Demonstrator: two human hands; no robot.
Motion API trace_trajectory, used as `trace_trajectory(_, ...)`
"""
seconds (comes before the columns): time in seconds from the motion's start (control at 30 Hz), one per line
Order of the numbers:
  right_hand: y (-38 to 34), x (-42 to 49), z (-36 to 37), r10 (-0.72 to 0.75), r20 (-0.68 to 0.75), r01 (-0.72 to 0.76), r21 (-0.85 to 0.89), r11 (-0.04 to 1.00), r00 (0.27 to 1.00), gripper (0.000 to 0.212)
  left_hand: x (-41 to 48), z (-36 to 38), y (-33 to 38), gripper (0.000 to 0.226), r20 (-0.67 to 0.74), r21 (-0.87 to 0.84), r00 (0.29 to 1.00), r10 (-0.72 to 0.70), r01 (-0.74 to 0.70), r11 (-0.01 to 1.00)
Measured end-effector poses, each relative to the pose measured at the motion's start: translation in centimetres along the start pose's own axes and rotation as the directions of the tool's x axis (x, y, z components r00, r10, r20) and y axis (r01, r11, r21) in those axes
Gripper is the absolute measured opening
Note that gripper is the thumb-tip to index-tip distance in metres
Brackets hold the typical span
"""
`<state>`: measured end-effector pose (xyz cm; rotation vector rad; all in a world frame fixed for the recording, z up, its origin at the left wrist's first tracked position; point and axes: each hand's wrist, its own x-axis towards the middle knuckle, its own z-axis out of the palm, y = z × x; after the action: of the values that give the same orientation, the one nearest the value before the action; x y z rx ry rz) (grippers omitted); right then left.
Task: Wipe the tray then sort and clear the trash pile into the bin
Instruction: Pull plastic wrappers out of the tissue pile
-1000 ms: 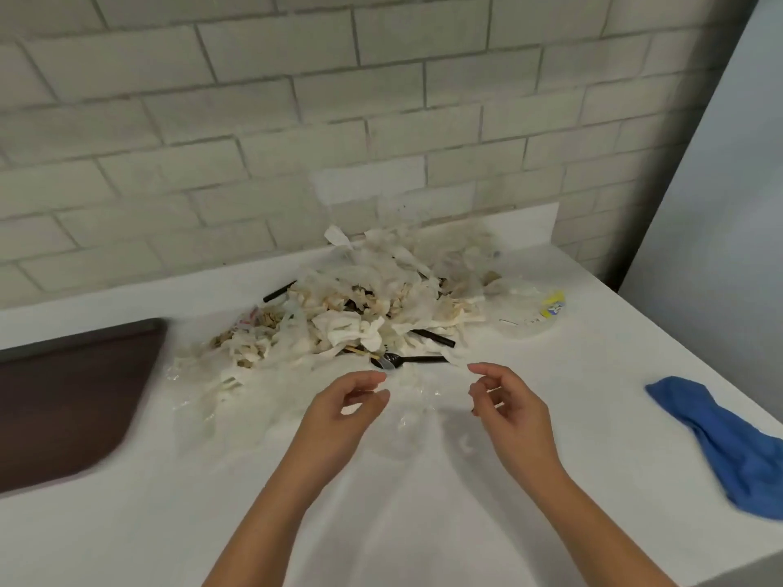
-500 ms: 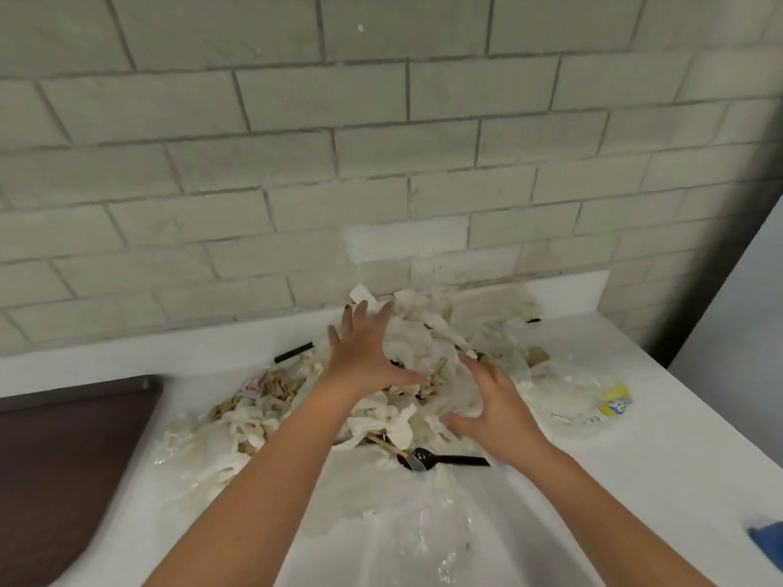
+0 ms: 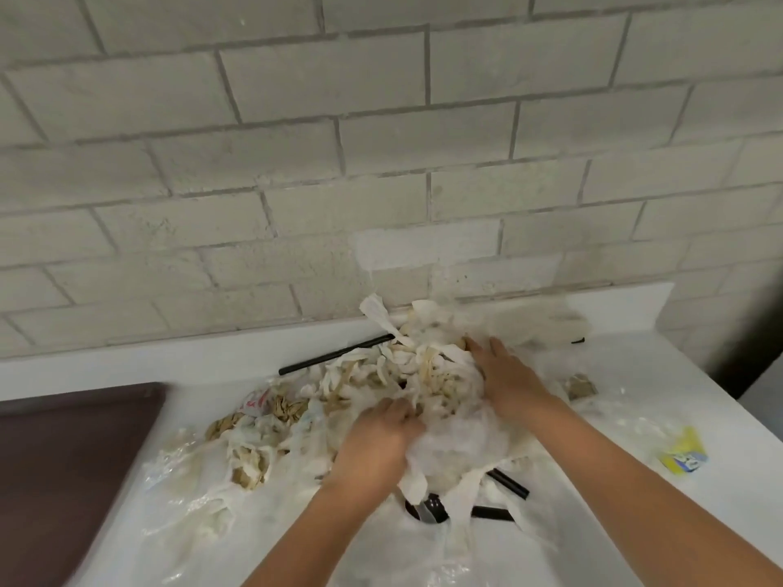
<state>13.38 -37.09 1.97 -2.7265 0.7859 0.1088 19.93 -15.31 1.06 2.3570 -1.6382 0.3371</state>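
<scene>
The trash pile of crumpled white napkins, brownish scraps and clear plastic film lies on the white counter by the brick wall. My left hand digs into the near side of the pile, fingers curled into a wad of white napkins. On the far right side of that wad lies my right hand, fingers stretched flat over the paper. The dark brown tray sits at the left edge. No bin is in view.
A black plastic spoon and short black sticks lie just below the wad. A long black straw rests behind the pile. A yellow-blue packet lies at the right, near the counter's edge.
Both hands have moved forward from the near counter onto the pile and closed in around a wad of napkins. The view has tilted up; the blue cloth has left the frame.
</scene>
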Motion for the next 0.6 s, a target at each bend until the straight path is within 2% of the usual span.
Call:
trace_trajectory(0.07,0.2,0.4,0.5,0.000,-0.033,0.000,0.003,1.000,0.999,0.084,-2.1,-0.6,0.6,0.045,0.021,-0.048,0.999,0.043,-0.042,0.998)
trace_trajectory(0.17,0.7,0.5,0.8,0.026,-0.112,-0.019,0.062,0.998,0.993,0.058,-5.7,-0.5,0.9,0.039,0.102,-0.115,0.994,0.032,-0.020,0.993)
trace_trajectory(0.27,1.4,0.2,0.8,0.061,-0.203,-0.009,0.247,0.969,0.977,0.049,-8.3,0.7,1.2,0.053,0.196,-0.052,0.980,-0.029,0.040,0.998)
trace_trajectory(0.4,1.6,-0.6,-0.1,0.097,-0.382,0.096,0.456,0.885,0.919,0.040,-8.5,0.3,1.5,0.059,0.302,-0.086,0.947,-0.108,0.140,0.986)
trace_trajectory(0.5,1.1,-1.7,-1.4,0.146,-0.462,0.152,0.547,0.824,0.875,0.035,-7.6,-1.4,1.8,0.070,0.422,-0.119,0.897,-0.128,0.195,0.974)
trace_trajectory(0.57,0.8,-2.6,-2.4,0.210,-0.456,0.176,0.667,0.724,0.865,0.034,-6.8,-3.2,2.1,0.086,0.573,-0.235,0.810,-0.124,0.307,0.922)
trace_trajectory(0.6,0.7,-3.0,-2.8,0.229,-0.446,0.194,0.718,0.669,0.865,0.035,-6.3,-4.3,2.2,0.092,0.601,-0.269,0.790,-0.120,0.342,0.900)
